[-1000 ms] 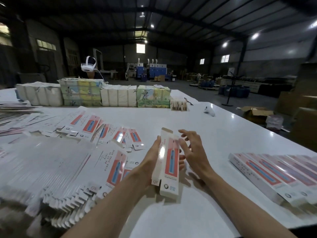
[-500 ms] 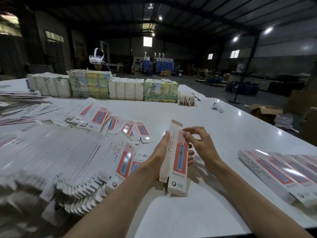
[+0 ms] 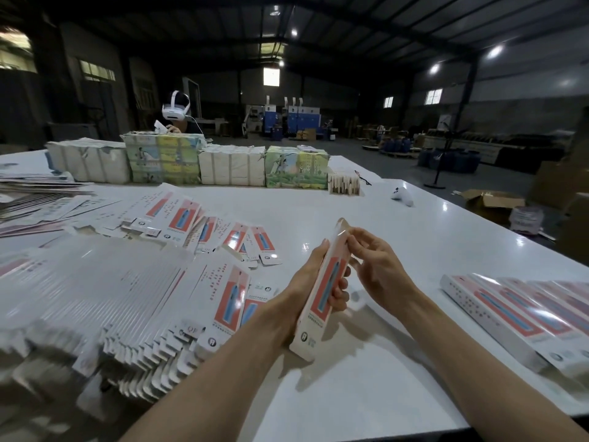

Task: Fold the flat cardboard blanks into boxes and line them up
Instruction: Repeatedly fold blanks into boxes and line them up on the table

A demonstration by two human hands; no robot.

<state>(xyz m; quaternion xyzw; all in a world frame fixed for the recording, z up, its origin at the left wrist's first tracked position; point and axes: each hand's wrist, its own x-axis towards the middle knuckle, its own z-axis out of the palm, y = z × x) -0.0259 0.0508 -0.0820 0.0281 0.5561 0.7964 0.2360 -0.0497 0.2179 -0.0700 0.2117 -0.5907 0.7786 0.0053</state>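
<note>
- The part-formed box was held above the tabletop, front and centre. It was tilted with its far end raised and its red-and-blue panel facing up.
- The left hand gripped the box's middle from the left. Its thumb lay along the left edge, and its fingers curled round the underside and showed on the right.
- The right hand was partly closed, its fingertips pinching the box's upper end. Whether the end flap was tucked in could not be told.
- A fanned heap of flat blanks lay just left of the left forearm, with more scattered beyond it.
- Finished boxes lay side by side in a row at the right edge.
- Wrapped bundles lined the far edge, with a white controller to their right.
</note>
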